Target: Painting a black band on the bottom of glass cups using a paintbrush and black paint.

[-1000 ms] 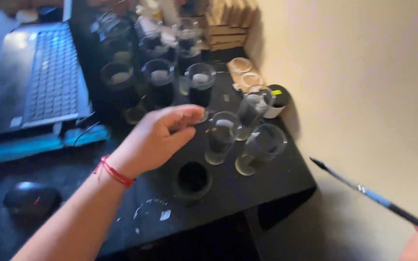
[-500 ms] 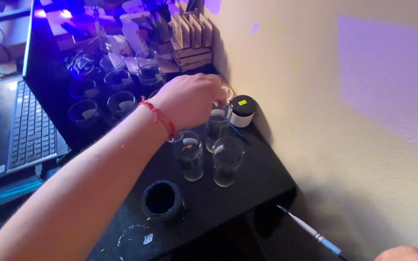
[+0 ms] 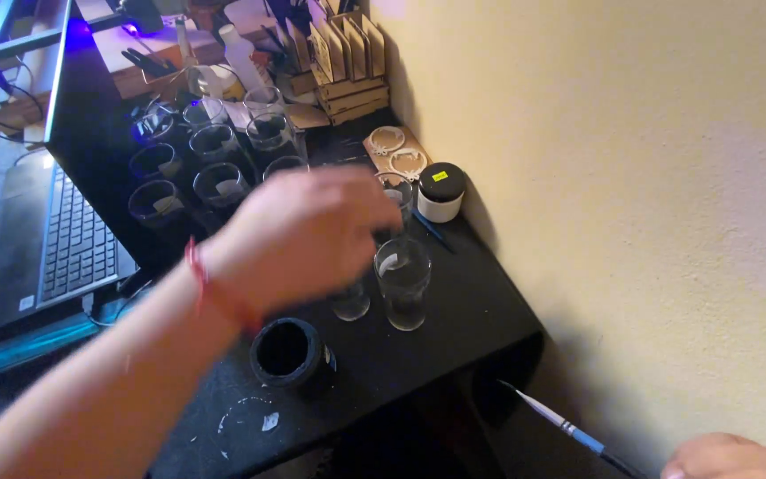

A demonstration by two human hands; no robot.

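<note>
Blurred left hand point(image 3: 308, 235) hides glasses point(image 3: 402, 282) | right hand point(image 3: 729, 459) cropped, paintbrush point(image 3: 560, 424)

A white jar point(image 3: 441, 192) with black lid and yellow label stands by the wall

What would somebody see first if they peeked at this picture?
First, the blurred left hand with a red wrist string, reaching over clear glasses on the black table. Next, the black cup near the front, and the right hand holding a thin paintbrush at bottom right.
</note>
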